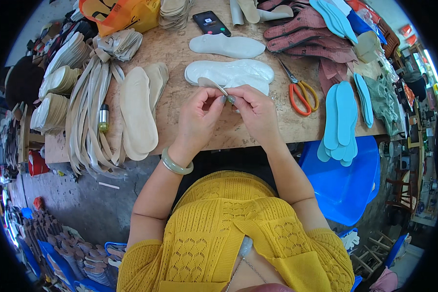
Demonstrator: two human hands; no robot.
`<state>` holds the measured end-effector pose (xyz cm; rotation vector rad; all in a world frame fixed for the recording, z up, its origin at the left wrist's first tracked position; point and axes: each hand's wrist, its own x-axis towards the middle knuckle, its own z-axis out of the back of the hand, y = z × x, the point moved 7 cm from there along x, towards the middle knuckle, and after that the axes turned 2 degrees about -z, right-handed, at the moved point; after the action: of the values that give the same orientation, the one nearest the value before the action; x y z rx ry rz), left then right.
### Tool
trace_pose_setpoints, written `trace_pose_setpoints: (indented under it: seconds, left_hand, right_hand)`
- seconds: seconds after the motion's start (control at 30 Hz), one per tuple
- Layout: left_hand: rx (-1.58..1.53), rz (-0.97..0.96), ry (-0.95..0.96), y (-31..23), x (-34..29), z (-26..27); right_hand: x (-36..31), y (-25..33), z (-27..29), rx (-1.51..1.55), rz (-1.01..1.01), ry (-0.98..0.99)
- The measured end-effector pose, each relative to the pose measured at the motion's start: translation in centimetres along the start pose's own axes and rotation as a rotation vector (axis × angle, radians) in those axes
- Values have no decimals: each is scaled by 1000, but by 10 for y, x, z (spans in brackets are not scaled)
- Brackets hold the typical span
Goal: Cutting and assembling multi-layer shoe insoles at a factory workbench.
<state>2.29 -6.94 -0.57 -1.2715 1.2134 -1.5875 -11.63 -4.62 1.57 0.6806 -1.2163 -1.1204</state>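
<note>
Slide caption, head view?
Left hand and right hand pinching a thin pale piece near white insoles, scissors to the right.

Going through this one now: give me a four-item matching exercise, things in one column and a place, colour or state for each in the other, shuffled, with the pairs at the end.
Things
1. Thin pale piece
2. Scissors
3. Phone
4. Tub

Descriptions
A. Blue, below the right part of the table's near edge
B. Lying with its screen lit
C. Pinched at the fingertips, between the left hand and the right hand
D. One orange handle, one yellow

Pairs: 1-C, 2-D, 3-B, 4-A
</note>
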Motion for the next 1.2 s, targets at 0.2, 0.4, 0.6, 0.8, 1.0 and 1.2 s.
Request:
trace_pose_setpoints:
  seconds: [0.2, 0.4, 0.6, 0.8, 1.0, 1.2]
  left_hand:
    - [89, -3, 7, -7, 4, 3]
    - [72, -19, 4, -5, 4, 5]
    - [90, -16, 59, -14, 4, 3]
    - [214, -74, 96, -26, 5, 2]
    - [223, -56, 108, -23, 6, 4]
    - [237, -68, 89, -24, 7, 5]
  right_hand:
    - [3, 11, -3, -134, 73, -1]
    - [2, 0, -4, -46, -58, 66]
    - [1, -5, -3, 51, -113, 66]
    - [3, 15, 2, -148, 111, 5]
    - [6, 16, 1, -128, 55, 36]
    - [5, 19, -1, -185, 193, -21]
